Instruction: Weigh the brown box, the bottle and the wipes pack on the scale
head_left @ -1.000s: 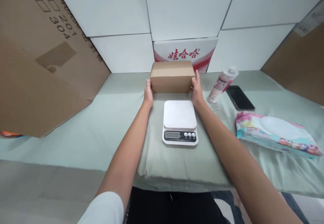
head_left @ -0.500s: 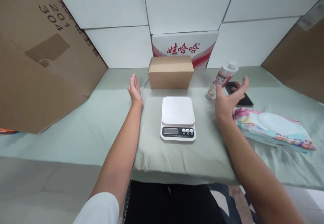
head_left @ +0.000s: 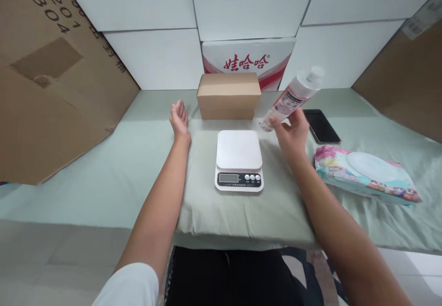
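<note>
My right hand (head_left: 293, 133) grips a white bottle (head_left: 292, 98) with pink-and-red printing near its lower end. The bottle leans to the right, its white cap up, and appears lifted off the cloth. In front of me lies a white kitchen scale (head_left: 239, 151) with a small grey display and several round buttons; nothing sits on its plate. My left hand (head_left: 179, 119) rests on its side on the cloth, left of a brown cardboard box (head_left: 228, 103). Its fingers are loosely bent and hold nothing.
A black phone (head_left: 321, 126) lies right of my right hand, with a colourful wipes pack (head_left: 366, 172) nearer me. Large cardboard sheets (head_left: 41, 112) flank the pale green cloth (head_left: 148, 167). A white printed carton (head_left: 248, 57) stands against the back wall.
My right hand has closed on the bottle, raised it and moved it left towards the scale. My left hand stays beside the box, its fingers slightly more bent.
</note>
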Motion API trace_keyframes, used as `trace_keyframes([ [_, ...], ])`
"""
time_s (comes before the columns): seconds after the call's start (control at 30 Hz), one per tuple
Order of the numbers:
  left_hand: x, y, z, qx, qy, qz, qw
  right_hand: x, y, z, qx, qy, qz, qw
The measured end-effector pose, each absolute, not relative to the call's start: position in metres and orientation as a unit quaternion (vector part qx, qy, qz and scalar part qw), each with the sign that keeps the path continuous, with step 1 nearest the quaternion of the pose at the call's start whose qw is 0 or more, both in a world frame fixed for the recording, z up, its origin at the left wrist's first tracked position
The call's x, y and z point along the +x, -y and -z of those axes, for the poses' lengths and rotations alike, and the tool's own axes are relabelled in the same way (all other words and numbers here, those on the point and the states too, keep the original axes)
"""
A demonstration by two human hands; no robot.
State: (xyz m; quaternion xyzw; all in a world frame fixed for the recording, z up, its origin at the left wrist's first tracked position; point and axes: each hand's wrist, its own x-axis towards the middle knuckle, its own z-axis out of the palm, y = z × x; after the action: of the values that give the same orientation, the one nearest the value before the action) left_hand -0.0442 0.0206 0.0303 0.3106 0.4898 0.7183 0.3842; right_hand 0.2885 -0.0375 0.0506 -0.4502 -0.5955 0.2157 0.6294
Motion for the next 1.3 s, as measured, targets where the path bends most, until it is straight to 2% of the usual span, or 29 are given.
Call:
trace_keyframes([
  [0.23, -0.045, -0.021, -0.029, 0.325, -0.486, -0.714, 0.386, 0.238, 0.076, -0.069, -0.379, 0.677, -0.333, 0.536],
  [0.6, -0.047, -0.022, -0.026, 0.339, -0.48, -0.711, 0.387, 0.234, 0.086, -0.068, -0.375, 0.705, -0.362, 0.48],
  [0.67, -0.048, -0.022, -0.025, 0.341, -0.482, -0.709, 0.385, 0.239, 0.084, -0.068, -0.379, 0.703, -0.34, 0.496],
  [0.83, -0.049, -0.023, -0.024, 0.336, -0.487, -0.709, 0.384, 0.269, 0.068, -0.064, -0.415, 0.624, -0.228, 0.622],
  [0.93, -0.05, -0.024, -0.024, 0.333, -0.487, -0.71, 0.385, 0.283, 0.06, -0.059, -0.438, 0.578, -0.185, 0.663],
  [1.3, -0.05, -0.022, -0.024, 0.337, -0.482, -0.712, 0.384, 0.263, 0.074, -0.06, -0.419, 0.594, -0.184, 0.662],
])
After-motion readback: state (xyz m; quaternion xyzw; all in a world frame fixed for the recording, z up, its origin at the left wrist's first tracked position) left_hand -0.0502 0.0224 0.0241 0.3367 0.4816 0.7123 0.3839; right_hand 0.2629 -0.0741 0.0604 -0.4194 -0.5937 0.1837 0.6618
